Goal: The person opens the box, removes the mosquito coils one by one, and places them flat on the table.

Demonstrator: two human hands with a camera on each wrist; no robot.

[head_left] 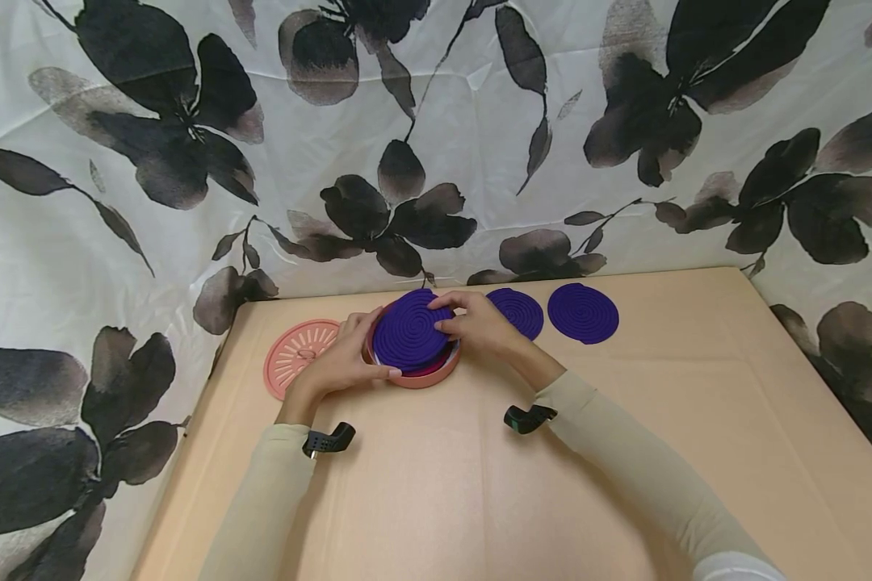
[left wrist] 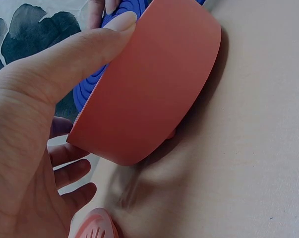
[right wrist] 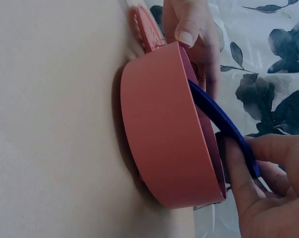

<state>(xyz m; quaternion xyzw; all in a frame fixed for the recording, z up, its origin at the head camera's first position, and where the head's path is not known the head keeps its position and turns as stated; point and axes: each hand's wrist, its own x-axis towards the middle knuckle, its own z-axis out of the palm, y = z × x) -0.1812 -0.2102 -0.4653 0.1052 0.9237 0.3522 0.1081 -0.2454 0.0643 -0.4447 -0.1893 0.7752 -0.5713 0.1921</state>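
The blue spiral disc (head_left: 410, 331) is at the centre of the head view, tilted in the mouth of a round pink container (head_left: 425, 381), one edge inside the rim and the other raised. Nearest, at the bottom of the frame, the beige sleeves (head_left: 625, 460) reach in over the table (head_left: 421, 500). The left hand (head_left: 341, 355) holds the container, thumb on the rim and fingers spaced around the wall; the right hand (head_left: 475, 324) pinches the disc between thumb and fingers. Beneath the disc shows something dark red, whether lining or contents I cannot tell. A slotted pink lid (head_left: 291, 355) lies left of centre; farther back, right of centre, lie two more blue discs (head_left: 584, 313).
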